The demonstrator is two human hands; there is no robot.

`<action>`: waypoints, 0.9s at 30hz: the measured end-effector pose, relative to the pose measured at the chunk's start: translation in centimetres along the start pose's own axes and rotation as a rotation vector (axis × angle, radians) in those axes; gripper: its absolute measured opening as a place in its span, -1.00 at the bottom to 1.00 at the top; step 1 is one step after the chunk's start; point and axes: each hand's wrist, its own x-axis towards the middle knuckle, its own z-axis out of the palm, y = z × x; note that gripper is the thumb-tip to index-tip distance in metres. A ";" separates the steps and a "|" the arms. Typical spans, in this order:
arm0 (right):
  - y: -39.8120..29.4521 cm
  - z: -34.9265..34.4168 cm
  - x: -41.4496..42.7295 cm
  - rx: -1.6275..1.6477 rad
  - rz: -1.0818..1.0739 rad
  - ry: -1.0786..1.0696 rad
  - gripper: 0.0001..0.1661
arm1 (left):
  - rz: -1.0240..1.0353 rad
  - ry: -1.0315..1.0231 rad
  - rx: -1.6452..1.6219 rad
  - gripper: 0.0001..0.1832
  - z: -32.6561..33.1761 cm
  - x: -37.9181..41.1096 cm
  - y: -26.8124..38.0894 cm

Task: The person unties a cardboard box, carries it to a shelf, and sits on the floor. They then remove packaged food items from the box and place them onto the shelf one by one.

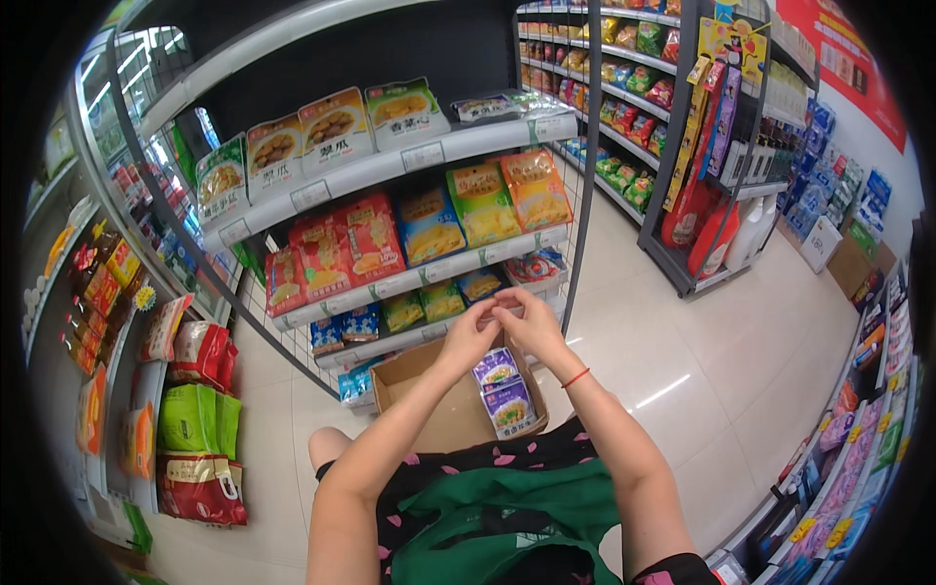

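Observation:
My left hand (469,338) and my right hand (532,322) meet at the fingertips in front of the lower shelves. Their fingers are curled inward, and whether a small thing sits between them cannot be made out. Below my forearms, an open cardboard box (431,409) is at the foot of the rack. Purple-and-white food packets (508,402) lie along the box's right side. Just beyond my hands, small green packets (441,300) and a blue-and-yellow packet (479,284) are on a low shelf.
Red snack pouches (371,238) and an orange pouch (537,191) stand on the middle shelf (431,272). White-labelled food bags (333,128) line the shelf above. Rice bags (190,417) are at left. A side rack (680,285) holds large bottles. The tiled floor (651,365) extends right.

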 end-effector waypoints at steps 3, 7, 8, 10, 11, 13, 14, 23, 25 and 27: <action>-3.1 -2.1 3.4 0.047 -0.110 0.057 -0.69 | 0.134 0.004 0.095 -0.59 -0.8 2.9 5.5; -7.1 -4.0 8.2 -0.061 -0.278 0.140 -0.69 | 0.361 0.104 0.474 -0.59 -2.7 6.5 11.2; -7.9 -4.0 9.4 -0.064 -0.334 0.185 -0.71 | 0.404 0.131 0.490 -0.60 -3.3 7.5 12.4; -9.3 -5.1 11.8 -0.147 -0.426 0.273 -0.72 | 0.492 0.164 0.501 -0.63 -3.9 9.7 15.3; -9.9 -5.5 13.0 -0.185 -0.471 0.313 -0.73 | 0.528 0.182 0.504 -0.64 -4.4 10.7 16.4; -10.7 -6.5 15.2 -0.226 -0.516 0.393 -0.76 | 0.558 0.240 0.585 -0.64 -4.6 12.2 19.1; -11.2 -6.9 16.2 -0.291 -0.566 0.438 -0.76 | 0.611 0.281 0.631 -0.63 -5.1 13.2 19.6; -10.8 -7.1 23.1 -0.643 -0.348 0.578 -0.66 | 0.078 0.297 0.350 -0.48 -6.3 18.7 23.0; -11.1 -7.0 23.6 -0.753 -0.310 0.488 -0.67 | -0.029 0.263 0.344 -0.48 -7.0 19.3 23.2; -11.2 -6.9 24.1 -0.823 -0.291 0.439 -0.68 | -0.058 0.220 0.356 -0.48 -7.5 19.8 23.1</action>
